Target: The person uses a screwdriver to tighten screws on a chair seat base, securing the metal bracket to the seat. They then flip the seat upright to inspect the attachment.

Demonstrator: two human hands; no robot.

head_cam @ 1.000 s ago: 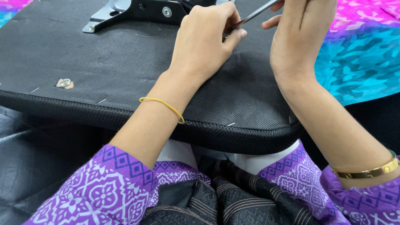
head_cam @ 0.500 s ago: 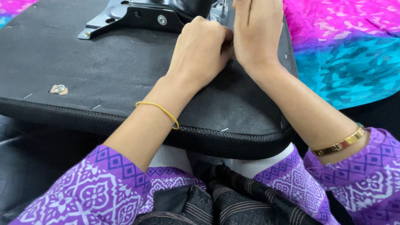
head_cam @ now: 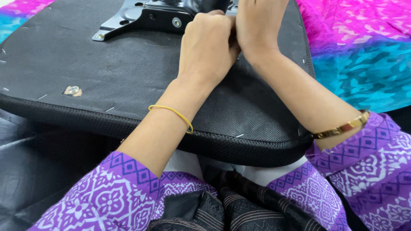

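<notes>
Black fabric is covering the upturned seat pad, which is lying across the person's lap with its rounded mesh edge hanging just over the knees; to the left of the hands a broad stretch of that fabric is lying open, while on the right the pad's edge is running close beside the right forearm. Both hands are bunching together at the pad's far side, the left hand curling into a loose fist and the right hand pressing against it, fingers folded; whether they are pinching anything between them I cannot tell, since the knuckles are hiding it. Compared with a second ago, the thin metal tool is no longer showing, the right hand is sitting lower and tight against the left, and the whole pad is lying nearer. A black metal bracket is bolted just beyond the left hand, crowding it on that side. A small metal insert is sitting well apart to the left, and bright pink and turquoise cloth is spreading to the right.
</notes>
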